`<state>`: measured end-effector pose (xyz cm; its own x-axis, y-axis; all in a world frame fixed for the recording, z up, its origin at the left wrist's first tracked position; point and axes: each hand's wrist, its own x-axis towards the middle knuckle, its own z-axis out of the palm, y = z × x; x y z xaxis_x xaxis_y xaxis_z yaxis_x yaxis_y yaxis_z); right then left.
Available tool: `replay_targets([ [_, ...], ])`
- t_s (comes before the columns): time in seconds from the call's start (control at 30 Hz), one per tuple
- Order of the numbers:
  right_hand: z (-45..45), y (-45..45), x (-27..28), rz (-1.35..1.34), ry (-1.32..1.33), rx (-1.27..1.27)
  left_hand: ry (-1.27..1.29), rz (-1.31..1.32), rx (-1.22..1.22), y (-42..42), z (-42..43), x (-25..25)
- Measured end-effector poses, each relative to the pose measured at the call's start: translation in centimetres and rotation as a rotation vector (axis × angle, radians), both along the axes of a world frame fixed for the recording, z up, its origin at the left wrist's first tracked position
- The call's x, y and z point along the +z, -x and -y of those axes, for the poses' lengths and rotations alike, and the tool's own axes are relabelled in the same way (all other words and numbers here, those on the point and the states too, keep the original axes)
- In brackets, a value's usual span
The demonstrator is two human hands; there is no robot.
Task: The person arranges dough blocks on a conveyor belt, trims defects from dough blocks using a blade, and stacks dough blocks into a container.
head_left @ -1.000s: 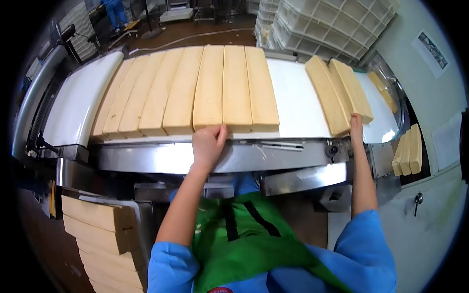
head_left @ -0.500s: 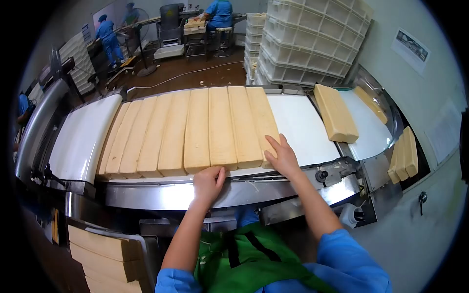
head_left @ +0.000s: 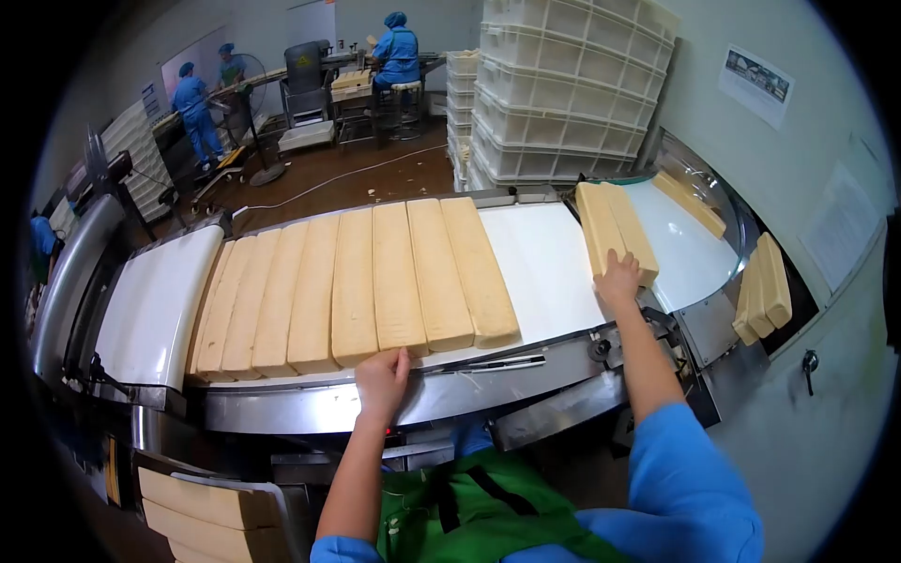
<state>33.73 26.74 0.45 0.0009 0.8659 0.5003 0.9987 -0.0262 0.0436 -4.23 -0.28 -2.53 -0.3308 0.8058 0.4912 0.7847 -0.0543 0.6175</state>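
Several long pale-yellow blocks (head_left: 352, 281) with browner edges lie side by side in a row on the white conveyor belt (head_left: 535, 253). My left hand (head_left: 382, 380) is closed, fingers curled and thumb extended, at the near ends of the row's middle blocks. Nothing shows in it. Two more blocks (head_left: 612, 225) lie together at the belt's right end. Over their near end, my right hand (head_left: 619, 281) rests with fingers apart and stretched onto the top. Its underside is hidden.
A curved white belt section (head_left: 680, 249) continues right, with one block (head_left: 690, 205) at its outer edge. More blocks (head_left: 765, 286) stand beside the machine. White crates (head_left: 568, 98) are stacked behind. Blocks (head_left: 206, 502) fill a container at lower left. Co-workers (head_left: 399, 56) are farther back.
My right hand has left the row's rightmost block and moved right onto the separate pair. My left hand stays at the row's near ends. The view has shifted slightly.
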Motion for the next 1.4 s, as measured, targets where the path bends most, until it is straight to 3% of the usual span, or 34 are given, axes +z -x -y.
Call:
replay_targets([
  [0.13,4.0,-0.9,0.4,-0.124,0.018,0.184,-0.017,-0.045,-0.058,-0.6,0.3,1.2],
  [0.17,4.0,-2.5,1.1,-0.313,0.06,0.339,0.001,-0.07,-0.067,-0.5,0.2,1.2],
  [0.2,3.8,-3.7,1.6,-0.312,0.062,0.329,0.019,-0.092,-0.075,-0.5,0.2,1.1],
  [0.27,4.0,-5.4,2.2,-0.696,0.137,0.166,0.028,-0.107,-0.132,-0.8,0.0,1.1],
  [0.33,3.3,-5.0,0.8,-0.712,0.145,0.199,0.035,-0.124,-0.157,-0.7,0.1,1.2],
  [0.4,3.9,-2.6,-1.1,-0.326,0.109,0.4,0.008,-0.091,-0.214,-0.8,0.2,1.2],
  [0.53,6.7,5.0,-1.3,-0.389,0.134,0.388,-0.051,-0.136,-0.253,-1.3,-0.3,0.7],
  [0.6,8.6,8.4,-0.9,-0.438,0.11,0.488,-0.099,-0.084,-0.322,-3.0,-0.8,1.3],
  [0.67,9.4,11.0,-1.5,-0.416,0.048,0.616,-0.092,-0.216,-0.413,-4.9,-1.8,1.5],
  [0.73,10.2,12.3,-1.5,-0.388,0.127,0.684,-0.114,-0.263,-0.428,-5.9,-2.5,1.4],
  [0.8,8.9,10.1,-0.5,-0.53,0.315,0.804,0.004,-0.237,-0.375,-6.5,-2.7,1.6],
  [0.87,4.9,5.8,-0.5,-0.513,0.349,0.672,-0.001,-0.244,-0.361,-6.6,-2.6,1.8],
  [0.93,0.3,-0.4,-0.2,-0.404,-0.053,0.497,-0.022,-0.277,-0.34,-6.8,-2.6,2.2],
  [1.0,-2.2,-4.8,-0.1,-0.024,-0.225,0.002,-0.035,-0.276,-0.325,-6.8,-2.8,1.9],
  [1.03,-3.0,-6.6,-0.7,-0.024,-0.225,0.001,-0.042,-0.27,-0.311,-6.9,-2.8,1.7],
  [1.1,-3.8,-9.0,-1.6,-0.377,0.099,0.023,-0.068,-0.232,-0.317,-6.9,-3.0,1.4],
  [1.4,3.5,-2.3,-0.7,-0.334,0.17,0.155,-0.11,-0.146,-0.286,-6.4,-3.0,1.1],
])
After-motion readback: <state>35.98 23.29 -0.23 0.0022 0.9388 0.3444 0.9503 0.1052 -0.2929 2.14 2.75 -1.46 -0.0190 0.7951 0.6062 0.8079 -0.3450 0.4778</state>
